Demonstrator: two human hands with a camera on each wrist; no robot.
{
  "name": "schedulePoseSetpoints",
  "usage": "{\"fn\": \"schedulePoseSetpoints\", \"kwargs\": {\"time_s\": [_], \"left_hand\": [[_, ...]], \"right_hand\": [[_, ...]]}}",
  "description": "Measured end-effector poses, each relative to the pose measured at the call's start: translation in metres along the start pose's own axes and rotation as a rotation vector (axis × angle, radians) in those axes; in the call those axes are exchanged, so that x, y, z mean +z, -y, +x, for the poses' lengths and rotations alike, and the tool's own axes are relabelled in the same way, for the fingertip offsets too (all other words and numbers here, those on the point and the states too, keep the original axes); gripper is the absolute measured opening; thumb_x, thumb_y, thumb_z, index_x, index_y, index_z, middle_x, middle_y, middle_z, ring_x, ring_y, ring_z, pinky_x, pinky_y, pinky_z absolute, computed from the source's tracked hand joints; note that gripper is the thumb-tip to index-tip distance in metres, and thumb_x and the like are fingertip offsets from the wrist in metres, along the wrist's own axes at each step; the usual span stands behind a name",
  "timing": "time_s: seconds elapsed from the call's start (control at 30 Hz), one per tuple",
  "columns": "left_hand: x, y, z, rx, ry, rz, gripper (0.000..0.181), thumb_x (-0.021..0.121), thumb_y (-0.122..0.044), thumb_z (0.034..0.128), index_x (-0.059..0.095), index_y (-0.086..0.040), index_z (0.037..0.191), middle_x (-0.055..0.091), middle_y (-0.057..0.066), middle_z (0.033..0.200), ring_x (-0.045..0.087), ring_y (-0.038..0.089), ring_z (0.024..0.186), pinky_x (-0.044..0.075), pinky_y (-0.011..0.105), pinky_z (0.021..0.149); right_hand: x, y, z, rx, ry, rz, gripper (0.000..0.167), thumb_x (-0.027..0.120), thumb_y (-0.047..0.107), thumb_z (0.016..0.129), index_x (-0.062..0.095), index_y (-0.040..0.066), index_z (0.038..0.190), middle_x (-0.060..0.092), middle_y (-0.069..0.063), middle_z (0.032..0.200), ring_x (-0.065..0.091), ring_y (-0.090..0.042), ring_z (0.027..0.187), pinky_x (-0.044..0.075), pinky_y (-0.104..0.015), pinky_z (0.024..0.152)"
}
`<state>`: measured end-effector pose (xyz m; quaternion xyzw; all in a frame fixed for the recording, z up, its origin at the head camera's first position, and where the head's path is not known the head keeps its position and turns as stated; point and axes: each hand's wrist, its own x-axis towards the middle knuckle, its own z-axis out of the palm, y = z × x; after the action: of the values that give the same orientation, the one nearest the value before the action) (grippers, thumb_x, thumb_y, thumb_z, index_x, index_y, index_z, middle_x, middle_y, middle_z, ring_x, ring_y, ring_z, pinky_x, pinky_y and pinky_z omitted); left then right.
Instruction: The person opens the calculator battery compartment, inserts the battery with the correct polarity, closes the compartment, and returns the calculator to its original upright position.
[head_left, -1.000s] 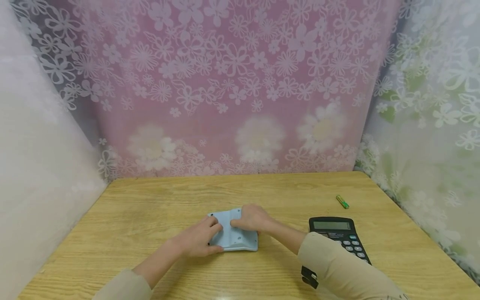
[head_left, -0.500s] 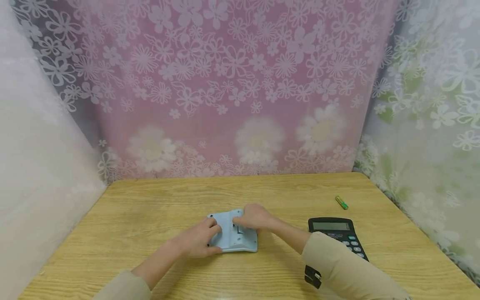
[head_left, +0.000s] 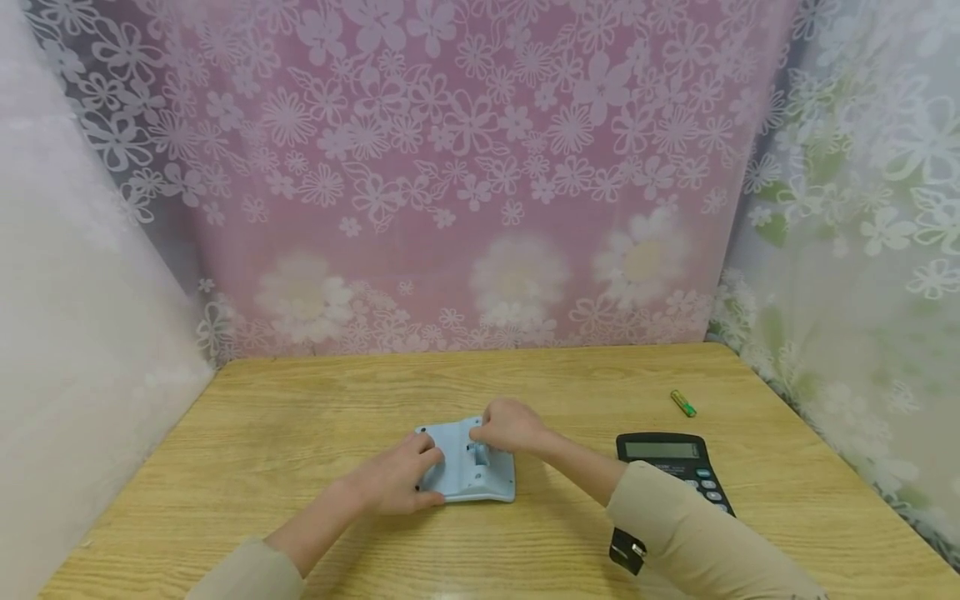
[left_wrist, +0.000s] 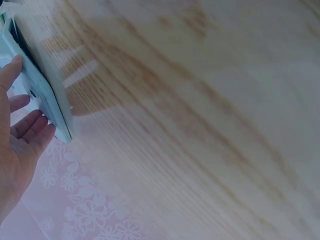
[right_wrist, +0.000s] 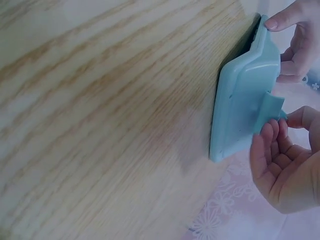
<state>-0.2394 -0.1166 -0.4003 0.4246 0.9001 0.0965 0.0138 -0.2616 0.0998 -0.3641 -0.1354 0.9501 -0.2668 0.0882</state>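
Note:
A light blue calculator [head_left: 450, 477] lies face down on the wooden table, its front hidden. Across its left part rests my left hand [head_left: 396, 479], fingers on the back and thumb at the near edge, holding it. My right hand [head_left: 512, 427] is at the far right of the calculator. Between thumb and fingers it pinches the battery cover [right_wrist: 270, 106], which stands tilted up from the back in the right wrist view. A dark opening shows beside the cover in the head view. The left wrist view has the calculator's edge [left_wrist: 42, 85] beside the left thumb and fingers.
A black calculator [head_left: 663, 451] lies face up at the right, partly covered by the right sleeve [head_left: 675, 525]. Farther back is a green and gold battery [head_left: 683, 403]. A small black piece [head_left: 627, 550] sticks out beside that sleeve. Flowered curtains surround the table [head_left: 322, 400].
The battery cover has come up from the calculator's back, with my right hand lifting it slightly. My left hand and the calculator have stayed in place.

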Motion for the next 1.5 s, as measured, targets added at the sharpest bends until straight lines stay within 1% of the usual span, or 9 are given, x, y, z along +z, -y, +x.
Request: {"fn": "schedulePoseSetpoints", "kwargs": {"time_s": [0.1, 0.27, 0.4, 0.63, 0.77, 0.9, 1.03, 1.27, 1.5], "left_hand": [[0.001, 0.0, 0.0, 0.0, -0.008, 0.013, 0.041, 0.065, -0.04, 0.0857, 0.056, -0.009, 0.111, 0.042, -0.002, 0.1, 0.037, 0.011, 0.086, 0.038, 0.021, 0.071], [0.003, 0.0, 0.001, -0.001, -0.014, 0.023, 0.042, 0.065, -0.041, 0.0851, 0.056, -0.009, 0.11, 0.043, -0.002, 0.1, 0.038, 0.011, 0.088, 0.039, 0.022, 0.072], [0.003, 0.0, 0.001, -0.007, -0.014, 0.021, 0.042, 0.065, -0.04, 0.085, 0.056, -0.009, 0.111, 0.044, -0.001, 0.103, 0.039, 0.012, 0.09, 0.04, 0.023, 0.074], [0.003, -0.001, 0.001, -0.019, -0.012, 0.037, 0.043, 0.065, -0.04, 0.0852, 0.056, -0.008, 0.113, 0.045, 0.001, 0.106, 0.04, 0.013, 0.092, 0.041, 0.025, 0.075], [0.003, -0.001, 0.001, -0.028, -0.005, 0.041, 0.044, 0.064, -0.041, 0.0853, 0.056, -0.009, 0.113, 0.045, 0.0, 0.106, 0.04, 0.013, 0.092, 0.041, 0.025, 0.076], [0.004, -0.001, 0.002, -0.032, 0.0, 0.038, 0.043, 0.064, -0.042, 0.0854, 0.056, -0.01, 0.113, 0.045, -0.001, 0.106, 0.04, 0.012, 0.092, 0.041, 0.024, 0.076], [0.004, -0.001, 0.001, -0.036, 0.002, 0.032, 0.044, 0.064, -0.042, 0.0854, 0.055, -0.01, 0.114, 0.044, -0.001, 0.106, 0.04, 0.012, 0.093, 0.04, 0.024, 0.076], [0.002, -0.002, 0.001, -0.035, 0.007, 0.018, 0.043, 0.064, -0.041, 0.0856, 0.055, -0.01, 0.113, 0.044, -0.002, 0.105, 0.039, 0.012, 0.091, 0.039, 0.023, 0.075], [0.002, -0.001, 0.001, -0.031, 0.004, 0.018, 0.042, 0.064, -0.041, 0.0855, 0.055, -0.01, 0.113, 0.044, -0.002, 0.104, 0.038, 0.012, 0.09, 0.039, 0.023, 0.074]], "right_hand": [[-0.002, -0.001, 0.0, 0.011, 0.002, 0.01, 0.044, 0.061, 0.019, 0.082, 0.037, 0.016, 0.045, 0.036, 0.007, 0.04, 0.029, -0.007, 0.038, 0.023, -0.02, 0.038], [-0.008, -0.01, 0.0, 0.025, 0.017, 0.129, 0.03, 0.059, 0.014, 0.084, 0.053, 0.01, 0.054, 0.052, -0.001, 0.052, 0.045, -0.012, 0.047, 0.043, -0.026, 0.047], [-0.023, -0.022, 0.0, -0.058, 0.009, 0.114, 0.026, 0.055, 0.008, 0.083, 0.053, 0.007, 0.058, 0.054, -0.004, 0.056, 0.046, -0.014, 0.048, 0.041, -0.026, 0.049], [-0.047, -0.04, -0.011, -0.221, -0.019, -0.112, 0.024, 0.058, 0.007, 0.086, 0.054, 0.011, 0.063, 0.037, 0.006, 0.053, 0.026, -0.008, 0.047, 0.025, -0.022, 0.049], [-0.048, -0.052, -0.014, -0.264, -0.053, -0.189, 0.034, 0.06, 0.007, 0.087, 0.047, 0.014, 0.056, 0.03, 0.007, 0.05, 0.02, -0.008, 0.046, 0.021, -0.022, 0.046], [-0.044, -0.061, -0.017, -0.342, -0.104, -0.349, 0.04, 0.061, 0.006, 0.086, 0.039, 0.017, 0.054, 0.026, 0.007, 0.053, 0.02, -0.008, 0.05, 0.02, -0.021, 0.048], [-0.037, -0.064, -0.02, -0.384, -0.142, -0.534, 0.037, 0.061, 0.005, 0.085, 0.041, 0.017, 0.056, 0.032, 0.006, 0.059, 0.025, -0.01, 0.055, 0.023, -0.022, 0.05], [-0.027, -0.066, -0.021, -0.382, -0.136, -0.792, 0.012, 0.062, 0.01, 0.087, 0.068, 0.01, 0.077, 0.056, -0.003, 0.074, 0.05, -0.015, 0.062, 0.039, -0.024, 0.049], [-0.02, -0.067, -0.023, -0.405, -0.112, -0.929, 0.013, 0.063, 0.01, 0.087, 0.068, 0.011, 0.076, 0.058, -0.003, 0.07, 0.05, -0.013, 0.056, 0.039, -0.025, 0.045]]}}
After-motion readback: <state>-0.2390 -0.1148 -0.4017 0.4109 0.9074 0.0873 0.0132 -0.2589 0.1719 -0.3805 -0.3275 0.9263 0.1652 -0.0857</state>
